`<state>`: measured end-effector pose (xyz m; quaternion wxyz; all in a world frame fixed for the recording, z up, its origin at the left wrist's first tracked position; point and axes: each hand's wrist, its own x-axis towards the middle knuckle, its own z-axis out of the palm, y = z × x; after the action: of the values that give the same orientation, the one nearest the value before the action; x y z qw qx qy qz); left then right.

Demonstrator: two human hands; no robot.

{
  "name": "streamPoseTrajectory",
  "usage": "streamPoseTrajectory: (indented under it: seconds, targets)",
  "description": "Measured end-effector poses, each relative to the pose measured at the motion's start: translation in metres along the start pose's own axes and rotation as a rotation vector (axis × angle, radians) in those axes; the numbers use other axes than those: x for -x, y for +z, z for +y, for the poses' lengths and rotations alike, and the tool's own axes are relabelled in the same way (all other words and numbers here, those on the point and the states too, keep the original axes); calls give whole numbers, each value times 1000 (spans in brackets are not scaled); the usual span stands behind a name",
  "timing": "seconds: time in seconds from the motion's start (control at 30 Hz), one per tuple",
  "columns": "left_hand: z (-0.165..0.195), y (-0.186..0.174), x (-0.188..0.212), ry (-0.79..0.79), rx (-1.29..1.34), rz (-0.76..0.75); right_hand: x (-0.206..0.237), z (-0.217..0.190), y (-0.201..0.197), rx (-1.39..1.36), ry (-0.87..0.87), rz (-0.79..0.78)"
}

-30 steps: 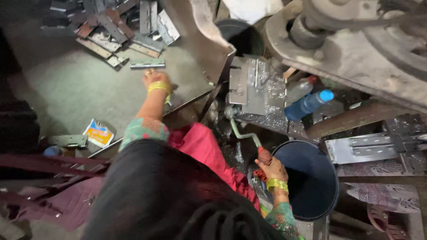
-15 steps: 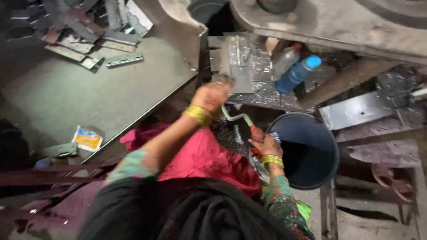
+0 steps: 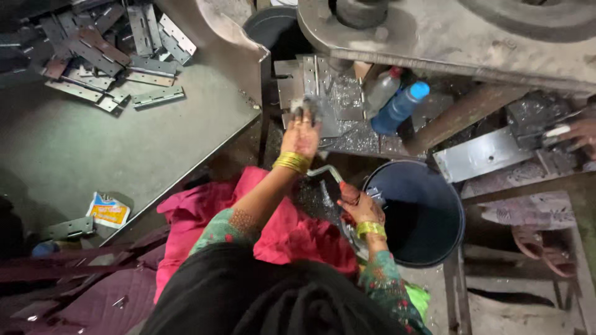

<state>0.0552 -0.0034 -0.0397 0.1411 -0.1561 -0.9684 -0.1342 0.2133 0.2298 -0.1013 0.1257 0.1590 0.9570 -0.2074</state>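
A large grey press machine [image 3: 459, 37] fills the far right, its heavy body overhanging a small work bed; to the left a wide metal table [image 3: 93, 149] carries a loose pile of flat hinge plates [image 3: 112, 56] at its far edge and a small orange and white packet [image 3: 107, 211] near its front corner; a round dark bucket [image 3: 428, 214] stands on the right, close to the person's knee; a blue bottle [image 3: 397, 108] lies tilted just right of the work bed.

The person's left hand [image 3: 301, 133] reaches far forward, fingers closed around a small metal piece [image 3: 307, 105] held right at the work bed beneath the press; the right hand [image 3: 359, 205] sits nearer, beside the bucket rim, curled round a bent metal handle [image 3: 326, 174]; how tightly it grips cannot be told. Another person's hand [image 3: 580, 130] shows at the far right edge, on other metal parts.

Risks, as a judgement: the left fingers lie under the press, so any stroke before they clear could crush them; the plates look sharp-edged and could cut bare skin; the loose pink cloth [image 3: 285, 229] over the lap could catch on the handle; the bottle could roll onto the bed.
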Motion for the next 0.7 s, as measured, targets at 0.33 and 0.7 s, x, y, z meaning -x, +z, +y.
streamPoseTrajectory:
  seconds: [0.33, 0.7]
  targets:
    - [42, 5, 1, -106, 21, -358, 10, -22, -35, 31, -18, -73]
    - [19, 24, -24, -104, -32, -292, 23, -11, 2, -106, -30, 87]
